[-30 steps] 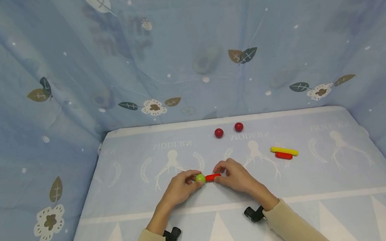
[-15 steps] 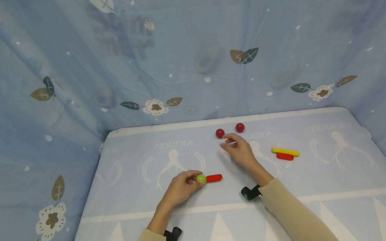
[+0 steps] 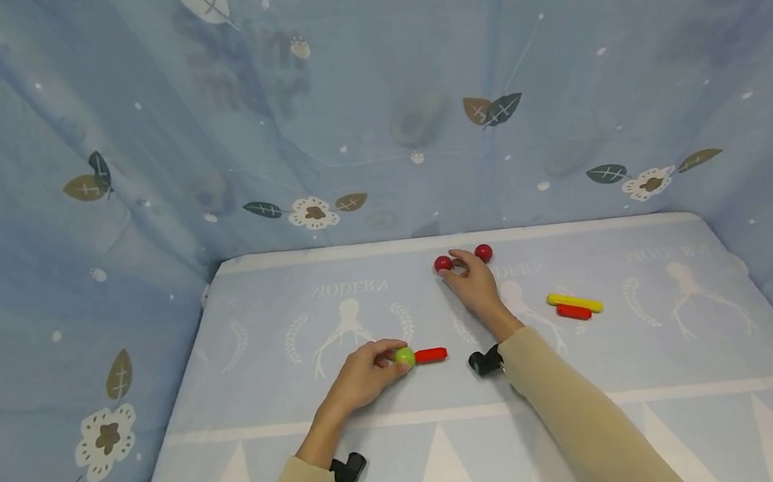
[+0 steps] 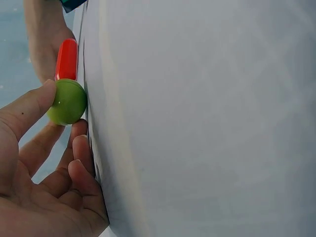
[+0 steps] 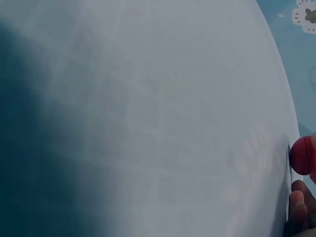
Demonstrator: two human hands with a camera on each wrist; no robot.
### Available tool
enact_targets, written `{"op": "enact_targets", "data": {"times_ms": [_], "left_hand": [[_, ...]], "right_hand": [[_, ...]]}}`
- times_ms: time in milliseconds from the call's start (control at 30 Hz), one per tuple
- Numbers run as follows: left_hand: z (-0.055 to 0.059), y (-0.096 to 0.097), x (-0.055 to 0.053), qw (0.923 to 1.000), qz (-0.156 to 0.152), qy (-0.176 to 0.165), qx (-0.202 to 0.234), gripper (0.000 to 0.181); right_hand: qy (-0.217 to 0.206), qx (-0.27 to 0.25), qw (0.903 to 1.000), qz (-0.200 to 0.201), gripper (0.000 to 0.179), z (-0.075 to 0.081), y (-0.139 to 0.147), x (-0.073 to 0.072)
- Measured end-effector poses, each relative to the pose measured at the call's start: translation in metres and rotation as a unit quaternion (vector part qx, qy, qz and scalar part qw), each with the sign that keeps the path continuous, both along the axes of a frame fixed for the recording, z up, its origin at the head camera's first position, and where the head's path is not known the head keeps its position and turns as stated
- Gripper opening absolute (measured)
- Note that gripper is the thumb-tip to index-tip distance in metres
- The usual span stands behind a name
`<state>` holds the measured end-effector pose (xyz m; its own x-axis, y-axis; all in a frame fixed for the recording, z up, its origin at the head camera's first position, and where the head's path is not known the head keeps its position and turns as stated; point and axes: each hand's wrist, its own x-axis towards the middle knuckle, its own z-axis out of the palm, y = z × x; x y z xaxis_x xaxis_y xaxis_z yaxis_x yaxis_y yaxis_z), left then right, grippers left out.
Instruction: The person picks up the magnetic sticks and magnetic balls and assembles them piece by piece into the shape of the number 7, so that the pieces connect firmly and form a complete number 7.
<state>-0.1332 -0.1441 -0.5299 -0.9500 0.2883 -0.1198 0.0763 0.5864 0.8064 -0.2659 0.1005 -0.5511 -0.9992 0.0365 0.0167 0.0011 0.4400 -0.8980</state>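
In the head view my left hand point(image 3: 362, 375) pinches a green ball point(image 3: 405, 357) between thumb and fingers, low at the table. A short red stick point(image 3: 431, 355) extends from the ball's right side; the left wrist view shows the ball point(image 4: 68, 102) against the stick's end point(image 4: 67, 59). Farther back, my right hand point(image 3: 475, 284) has its thumb and forefinger around a red ball point(image 3: 442, 263). That ball point(image 5: 302, 156) is cut off by the right wrist view's edge, with fingertips against it. A second red ball point(image 3: 483, 253) lies just right of the right hand's fingers.
A yellow stick point(image 3: 574, 303) and another short red stick point(image 3: 574, 313) lie side by side on the right of the table point(image 3: 679, 363). Blue patterned cloth point(image 3: 363, 93) hangs behind the table's back edge and along both sides.
My right hand has left the red stick's right end and moved away from me to the left one of the red balls. The left hand keeps its grip on the green ball.
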Motion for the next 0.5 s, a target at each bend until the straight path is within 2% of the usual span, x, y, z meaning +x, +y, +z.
{"op": "enact_targets", "data": {"times_ms": [233,500], "left_hand": [[0.0018,0.0009,-0.0006,1.0,0.002,0.0,-0.003,0.034],[0.0029,0.0004,0.0008,1.0,0.0,-0.001,-0.004,0.034]], "right_hand": [[0.023,0.06,0.9978,0.015,0.048,0.0017,-0.003,-0.0059],[0.022,0.067,0.9974,0.014,0.043,0.0001,-0.0056,-0.006]]}}
